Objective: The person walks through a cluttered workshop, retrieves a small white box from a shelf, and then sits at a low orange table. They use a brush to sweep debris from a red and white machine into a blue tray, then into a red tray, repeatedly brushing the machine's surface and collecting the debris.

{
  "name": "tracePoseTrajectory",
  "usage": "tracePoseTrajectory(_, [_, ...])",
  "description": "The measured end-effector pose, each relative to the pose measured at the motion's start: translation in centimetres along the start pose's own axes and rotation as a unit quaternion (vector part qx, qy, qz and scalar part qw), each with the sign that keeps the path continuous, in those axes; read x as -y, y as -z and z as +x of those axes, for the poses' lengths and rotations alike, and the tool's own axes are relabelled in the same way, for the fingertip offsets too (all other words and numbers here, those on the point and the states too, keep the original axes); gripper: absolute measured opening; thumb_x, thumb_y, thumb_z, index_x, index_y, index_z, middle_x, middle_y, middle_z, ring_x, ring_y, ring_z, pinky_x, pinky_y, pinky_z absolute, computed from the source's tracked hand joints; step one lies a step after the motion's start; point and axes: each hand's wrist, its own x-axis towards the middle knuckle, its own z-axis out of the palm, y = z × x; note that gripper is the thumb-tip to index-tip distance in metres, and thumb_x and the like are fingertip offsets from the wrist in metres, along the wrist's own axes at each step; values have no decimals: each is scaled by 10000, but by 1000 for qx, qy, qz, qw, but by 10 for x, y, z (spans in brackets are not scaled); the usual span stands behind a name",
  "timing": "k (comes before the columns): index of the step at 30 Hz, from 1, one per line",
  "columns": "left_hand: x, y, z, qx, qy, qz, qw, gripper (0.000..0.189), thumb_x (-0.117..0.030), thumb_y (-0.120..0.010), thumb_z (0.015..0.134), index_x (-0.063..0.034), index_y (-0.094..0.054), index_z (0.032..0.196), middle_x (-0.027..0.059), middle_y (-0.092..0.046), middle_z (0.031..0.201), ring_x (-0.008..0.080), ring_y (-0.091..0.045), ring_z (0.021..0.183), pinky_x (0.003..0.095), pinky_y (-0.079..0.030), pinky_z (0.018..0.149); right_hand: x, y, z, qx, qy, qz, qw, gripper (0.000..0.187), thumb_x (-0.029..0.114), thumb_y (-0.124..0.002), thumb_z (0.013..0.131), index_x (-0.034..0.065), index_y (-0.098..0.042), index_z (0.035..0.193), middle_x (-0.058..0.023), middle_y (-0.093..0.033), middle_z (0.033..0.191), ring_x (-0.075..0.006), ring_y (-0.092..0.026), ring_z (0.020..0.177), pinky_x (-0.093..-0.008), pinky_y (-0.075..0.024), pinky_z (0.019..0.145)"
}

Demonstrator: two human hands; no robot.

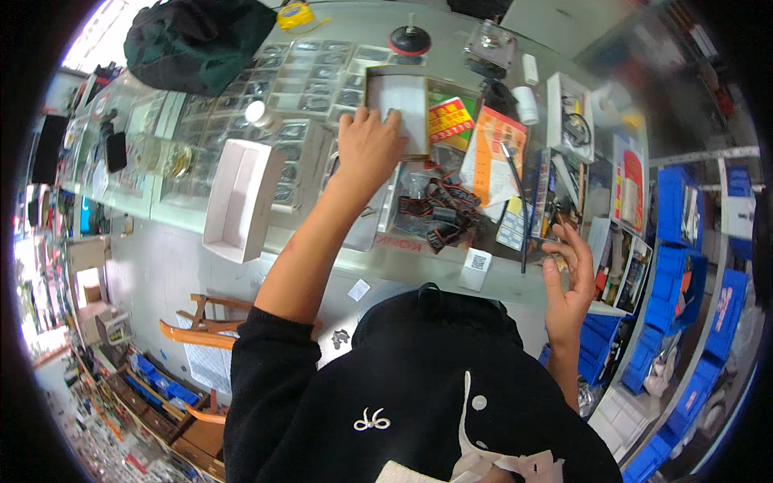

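My left hand (369, 143) lies palm down over the left side of a shallow open box (413, 99) with a white inside and dark rim; its fingers reach into the box. Whether they grip anything is hidden. Above the counter's right part, my right hand (569, 284) is raised with fingers apart and nothing in it. Left of it lies a black rod (524, 223). Black straps with orange edging (447, 208) lie below the open box. An empty white box (237, 199) stands to the left, near the counter's front edge.
Orange and white papers (492, 157), a white bottle (525, 105) and a box with a black cable (570, 118) stand further right. A white-capped bottle (256, 113), a dark green cloth (193, 45) and a yellow tape measure (295, 17) are at the left. Blue bins (676, 253) line the right shelves.
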Motion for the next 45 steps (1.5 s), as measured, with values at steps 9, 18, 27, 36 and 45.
tracePoseTrajectory(9, [33, 35, -25, -134, 77, -158, 975, 453, -173, -650, 732, -163, -580, 1179, 76, -594, 718, 248, -563, 749, 391, -413, 722, -31, 41, 4, -67, -60, 24, 996, 439, -19, -520, 811, -1, -463, 1246, -143, -536, 1179, -187, -568, 958, -320, -416, 889])
tracePoseTrajectory(18, [147, 73, -144, 57, 272, -59, 959, 486, -124, -598, 766, -215, -544, 1241, 108, -620, 891, 286, -545, 846, 381, -433, 775, -36, 35, 48, 72, -40, 19, 996, 380, -11, -538, 799, 19, -541, 1178, -125, -558, 1151, -172, -566, 947, -318, -425, 878])
tracePoseTrajectory(27, [158, 67, -158, 216, 218, -18, 952, 448, -150, -595, 765, -241, -570, 1203, 122, -604, 897, 293, -587, 843, 395, -455, 780, -2, -72, 118, 263, 226, -70, 935, 310, 85, -602, 786, 49, -562, 1091, -101, -548, 1121, -296, -530, 1038, -358, -424, 877])
tracePoseTrajectory(36, [132, 71, -168, 5, 167, -5, 986, 331, -59, -626, 741, -141, -651, 1061, 99, -609, 973, 274, -577, 925, 363, -444, 823, -16, -157, 141, 239, 376, -245, 861, 210, 134, -659, 733, 74, -605, 927, -48, -575, 966, -234, -551, 888, -350, -465, 744])
tracePoseTrajectory(45, [6, 20, -122, 33, 94, -159, 982, 172, -152, -650, 722, -72, -611, 869, 78, -565, 829, 261, -550, 852, 379, -446, 716, -1, -144, 142, 183, 345, -180, 903, 79, 100, -628, 744, 49, -583, 785, -64, -562, 791, -243, -553, 796, -362, -447, 690])
